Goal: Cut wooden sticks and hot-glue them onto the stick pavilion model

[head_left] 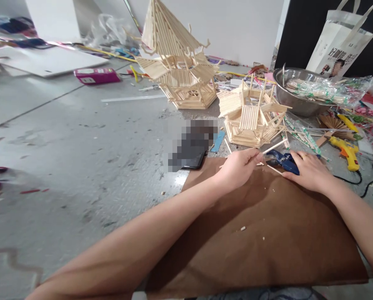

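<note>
My left hand [239,166] is closed in a pinch on a thin wooden stick [275,146] that points up and right toward a small stick-built pavilion [252,118]. My right hand [309,171] wraps round a dark blue tool [283,160], probably cutters, resting on a brown board [261,233]. A short stick piece [274,169] lies between the two hands. Small offcuts are scattered on the board.
A taller stick pagoda [180,58] stands behind. A steel bowl [299,89] holds wrapped chopsticks. A yellow glue gun [345,150] with a black cord lies at right. A dark phone [189,156] lies left of the board. A white bag [339,41] and clutter are at the back.
</note>
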{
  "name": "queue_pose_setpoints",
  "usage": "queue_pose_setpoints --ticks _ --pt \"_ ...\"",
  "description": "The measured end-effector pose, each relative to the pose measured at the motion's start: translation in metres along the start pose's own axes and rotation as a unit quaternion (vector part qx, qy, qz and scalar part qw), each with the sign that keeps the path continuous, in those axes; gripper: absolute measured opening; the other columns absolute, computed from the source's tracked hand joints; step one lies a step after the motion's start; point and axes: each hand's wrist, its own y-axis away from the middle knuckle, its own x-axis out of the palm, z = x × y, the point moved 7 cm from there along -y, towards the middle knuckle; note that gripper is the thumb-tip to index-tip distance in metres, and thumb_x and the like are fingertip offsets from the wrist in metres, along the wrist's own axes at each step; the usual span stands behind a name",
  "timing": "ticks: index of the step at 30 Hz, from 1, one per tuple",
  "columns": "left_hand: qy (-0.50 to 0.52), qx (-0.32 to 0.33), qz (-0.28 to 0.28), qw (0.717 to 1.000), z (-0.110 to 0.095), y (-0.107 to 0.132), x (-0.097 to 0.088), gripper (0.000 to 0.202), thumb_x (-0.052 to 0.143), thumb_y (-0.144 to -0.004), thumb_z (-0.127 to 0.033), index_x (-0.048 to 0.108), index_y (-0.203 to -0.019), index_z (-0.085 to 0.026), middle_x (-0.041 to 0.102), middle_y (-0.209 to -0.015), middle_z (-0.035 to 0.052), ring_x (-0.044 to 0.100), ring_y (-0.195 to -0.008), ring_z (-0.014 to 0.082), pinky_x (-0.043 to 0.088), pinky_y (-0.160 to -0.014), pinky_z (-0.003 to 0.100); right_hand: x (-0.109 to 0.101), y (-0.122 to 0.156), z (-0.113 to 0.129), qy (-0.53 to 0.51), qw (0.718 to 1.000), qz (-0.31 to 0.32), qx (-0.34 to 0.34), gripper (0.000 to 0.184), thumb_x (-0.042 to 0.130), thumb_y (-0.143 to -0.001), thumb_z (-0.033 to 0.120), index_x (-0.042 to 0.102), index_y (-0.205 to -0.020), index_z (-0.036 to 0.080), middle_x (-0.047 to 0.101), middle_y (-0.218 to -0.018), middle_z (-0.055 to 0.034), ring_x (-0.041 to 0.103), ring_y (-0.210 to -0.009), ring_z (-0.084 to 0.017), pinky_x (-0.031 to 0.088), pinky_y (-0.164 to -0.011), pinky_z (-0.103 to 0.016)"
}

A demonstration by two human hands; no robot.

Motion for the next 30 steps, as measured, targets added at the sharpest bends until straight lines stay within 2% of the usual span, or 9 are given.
queue_pose_setpoints --ticks 3,5,7,8,10,13,17,21,30 --pt "-0.074 0.006 0.031 0.997 -0.003 0.002 0.006 0.028 0.035 -0.085 -0.027 0.054 -0.069 -0.015 0.053 -0.058 -0.0007 0.048 -0.055 0.01 0.036 -0.054 0.021 -0.012 0.002 0.004 0.003 0.997 -0.069 -0.018 0.061 0.036 -0.078 0.058 0.049 -0.116 0.011 0.055 -0.115 -0.0171 0.052 -0.102 -0.03 0.039 -0.082 -0.043" --pt "-0.119 0.005 0.048 0.992 -0.006 0.005 0.009 0.028 0.034 -0.086 -0.028 0.055 -0.071 -0.016 0.054 -0.059 0.0005 0.05 -0.055 0.0114 0.035 -0.053 0.022 -0.031 0.008 0.007 -0.019 0.988 -0.153 -0.024 0.044 0.038 -0.081 0.05 0.058 -0.1 0.014 0.062 -0.099 -0.0123 0.056 -0.09 -0.024 0.041 -0.078 -0.038" --pt "-0.165 -0.005 0.061 0.984 -0.008 0.007 0.011 0.029 0.033 -0.086 -0.03 0.056 -0.075 -0.016 0.056 -0.06 0.0019 0.052 -0.056 0.0133 0.035 -0.052 0.023 -0.054 0.02 0.016 -0.029 0.966 -0.254 -0.047 0.031 0.043 -0.082 0.04 0.06 -0.091 0.015 0.063 -0.09 -0.011 0.055 -0.088 -0.022 0.04 -0.08 -0.035" --pt "-0.186 -0.013 0.067 0.98 -0.01 0.009 0.012 0.03 0.032 -0.086 -0.031 0.056 -0.077 -0.017 0.057 -0.061 0.0023 0.053 -0.056 0.0142 0.035 -0.052 0.023 -0.062 0.025 0.023 -0.024 0.953 -0.291 -0.076 0.027 0.046 -0.082 0.035 0.06 -0.092 0.014 0.063 -0.092 -0.0115 0.054 -0.091 -0.022 0.038 -0.083 -0.035" --pt "-0.211 -0.012 0.079 0.974 -0.013 0.011 0.015 0.031 0.031 -0.087 -0.034 0.057 -0.079 -0.017 0.059 -0.062 0.0031 0.054 -0.056 0.0154 0.035 -0.052 0.024 -0.069 0.033 0.041 -0.006 0.936 -0.321 -0.145 0.025 0.048 -0.082 0.028 0.058 -0.101 0.014 0.062 -0.1 -0.0108 0.05 -0.1 -0.022 0.033 -0.089 -0.036" --pt "-0.222 0.016 0.096 0.97 -0.018 0.015 0.023 0.032 0.03 -0.088 -0.033 0.056 -0.079 -0.017 0.061 -0.066 0.0043 0.056 -0.06 0.0163 0.036 -0.054 0.025 -0.062 0.034 0.059 0.009 0.939 -0.283 -0.194 0.024 0.044 -0.084 0.023 0.057 -0.104 0.018 0.064 -0.097 -0.0061 0.051 -0.096 -0.02 0.031 -0.087 -0.036" --pt "-0.23 0.036 0.103 0.967 -0.018 0.018 0.03 0.032 0.029 -0.088 -0.032 0.056 -0.079 -0.016 0.063 -0.068 0.0056 0.057 -0.061 0.0163 0.038 -0.055 0.025 -0.049 0.027 0.064 0.021 0.958 -0.219 -0.186 0.025 0.039 -0.087 0.026 0.062 -0.092 0.016 0.063 -0.075 -0.0052 0.049 -0.07 -0.017 0.031 -0.069 -0.032" --pt "-0.228 0.042 0.102 0.967 -0.018 0.019 0.032 0.033 0.028 -0.087 -0.032 0.056 -0.079 -0.016 0.063 -0.069 0.0069 0.058 -0.063 0.0176 0.038 -0.055 0.026 -0.05 0.028 0.065 0.022 0.957 -0.221 -0.186 0.028 0.038 -0.087 0.027 0.062 -0.081 0.015 0.058 -0.066 -0.0058 0.045 -0.065 -0.017 0.03 -0.064 -0.031" --pt "-0.259 0.027 0.113 0.959 -0.018 0.019 0.033 0.032 0.03 -0.085 -0.032 0.058 -0.079 -0.018 0.063 -0.066 0.006 0.058 -0.06 0.0178 0.037 -0.052 0.025 -0.049 0.028 0.067 0.022 0.968 -0.201 -0.151 0.032 0.034 -0.087 0.028 0.058 -0.068 0.017 0.054 -0.062 -0.0047 0.047 -0.062 -0.016 0.029 -0.06 -0.028"
